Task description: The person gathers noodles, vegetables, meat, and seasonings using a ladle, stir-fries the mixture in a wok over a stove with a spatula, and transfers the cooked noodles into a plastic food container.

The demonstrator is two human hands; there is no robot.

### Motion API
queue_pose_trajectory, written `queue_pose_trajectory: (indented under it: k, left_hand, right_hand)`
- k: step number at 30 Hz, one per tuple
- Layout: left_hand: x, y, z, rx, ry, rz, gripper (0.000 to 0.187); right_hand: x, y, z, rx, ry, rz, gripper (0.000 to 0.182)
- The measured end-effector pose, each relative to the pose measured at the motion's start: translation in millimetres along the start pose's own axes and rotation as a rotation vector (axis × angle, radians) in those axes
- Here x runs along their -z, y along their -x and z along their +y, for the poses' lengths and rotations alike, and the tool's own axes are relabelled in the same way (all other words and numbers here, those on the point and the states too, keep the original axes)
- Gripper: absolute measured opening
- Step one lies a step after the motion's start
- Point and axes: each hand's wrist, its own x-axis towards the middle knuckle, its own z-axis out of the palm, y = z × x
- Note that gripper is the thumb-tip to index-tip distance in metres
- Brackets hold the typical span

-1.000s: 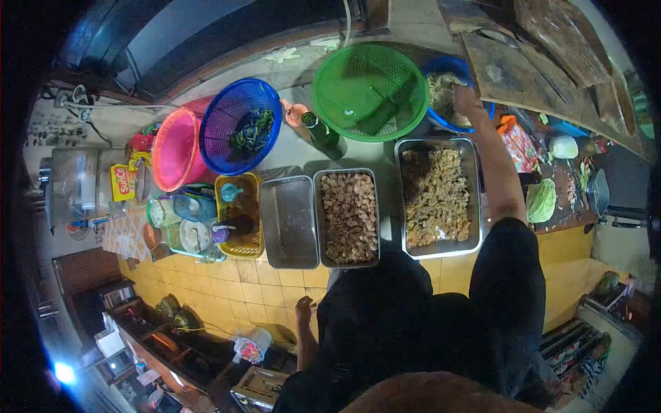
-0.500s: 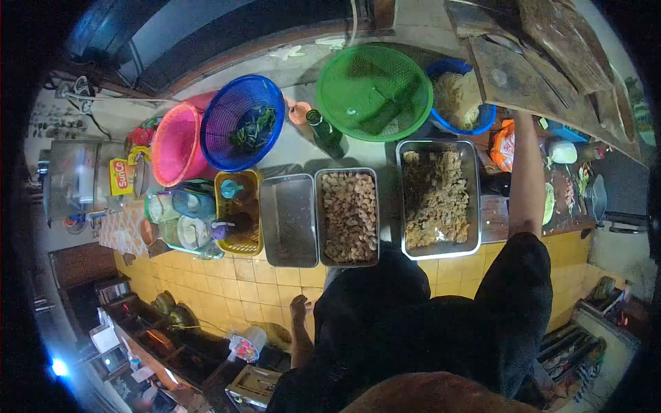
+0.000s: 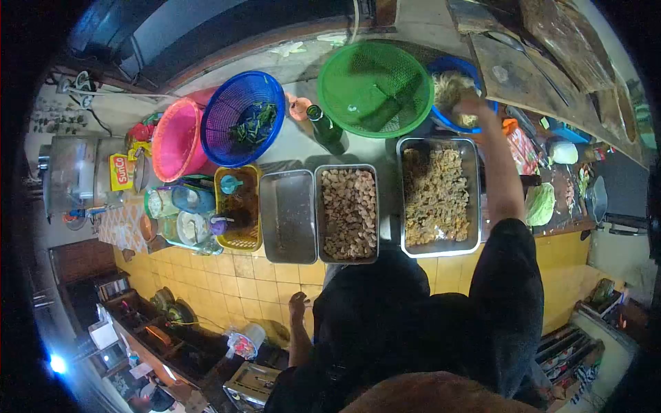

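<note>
My right hand [image 3: 471,105] is at the blue basin [image 3: 490,109] at the upper right, over its pale shredded contents [image 3: 449,86]; its fingertips are too blurred to make out. Low on the left, beside my body, my left hand [image 3: 299,303] hangs above the yellow tiled floor with its fingers curled, and what it may hold is too small to see. Nearest my right forearm is a metal tray [image 3: 474,206] of crumbly brown-yellow food [image 3: 441,199]. Another tray [image 3: 377,206] holds light brown chunks [image 3: 348,213].
A metal tray [image 3: 288,217] with residue stands beside a yellow basket [image 3: 237,237]. Behind are a green basket [image 3: 375,86], a green bottle [image 3: 323,127], a blue basket [image 3: 241,117] with green leaves and a pink basket [image 3: 177,141]. Wooden boards [image 3: 516,72] jut in at upper right.
My right hand, hidden under the wooden board before, has moved left and down to the blue basin. My right arm no longer covers the orange packet. My left hand has barely moved.
</note>
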Motion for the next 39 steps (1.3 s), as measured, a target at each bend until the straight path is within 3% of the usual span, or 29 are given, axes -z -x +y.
queue_pose_trajectory:
  k: [3,4,5,6,7,9,19,21,22,23,25,29,31,33,35,36,38,39]
  left_hand:
    - [-7,11,7,-0.05,0.07,-0.035,0.03]
    - [-2,3,-7,-0.049,0.07,-0.037,0.03]
    - [5,-11,-26,-0.177,0.058,-0.063,0.029]
    - [7,-20,-34,-0.308,0.049,-0.09,0.029]
    - [3,-13,-23,-0.31,0.053,-0.093,0.029]
    - [-5,2,-3,0.008,-0.002,0.007,0.027]
    - [17,-20,0,-0.055,0.082,-0.057,0.026]
    - [20,-12,18,-0.131,-0.063,-0.012,0.026]
    - [28,-9,23,-0.211,0.041,-0.093,0.028]
    - [34,-8,30,-0.155,-0.139,-0.009,0.03]
    - [39,11,76,-0.018,-0.207,0.017,0.03]
    - [49,73,169,-0.024,-0.35,-0.285,0.04]
    - [52,70,192,-0.002,-0.386,-0.418,0.036]
    - [30,106,242,-0.086,-0.305,-0.518,0.026]
    - [-10,123,283,-0.07,-0.436,-0.493,0.023]
    - [-27,131,297,-0.171,-0.448,-0.589,0.026]
    - [-78,142,326,-0.456,-0.76,-0.702,0.032]
    - [-102,153,341,-0.502,-0.702,-0.792,0.033]
  right_hand:
    - [-31,-12,-9,-0.177,-0.195,0.187,0.042]
    - [-39,-14,-8,-0.303,-0.353,0.344,0.043]
    - [-35,-10,-3,-0.305,-0.352,0.346,0.043]
    - [-25,-3,4,-0.176,-0.319,0.411,0.041]
    - [-13,2,10,-0.097,-0.288,0.438,0.041]
    - [12,16,29,-0.045,-0.279,0.514,0.04]
    - [49,47,90,-0.126,-0.552,0.85,0.037]
    - [47,48,90,-0.115,-0.642,0.888,0.037]
    - [45,50,88,-0.109,-0.692,0.904,0.036]
    - [43,52,86,-0.098,-0.74,0.92,0.036]
    - [39,55,82,-0.072,-0.842,0.948,0.036]
    - [29,71,62,0.021,-1.046,1.0,0.034]
    - [60,110,27,-0.023,-1.059,1.031,0.02]
    - [62,125,10,0.005,-1.172,1.003,0.02]
    - [61,138,-3,0.037,-1.29,0.966,0.021]
    - [60,146,-9,0.059,-1.37,0.937,0.021]
    - [50,148,-4,0.089,-1.426,0.889,0.02]
    - [54,157,-10,0.1,-1.426,0.88,0.02]
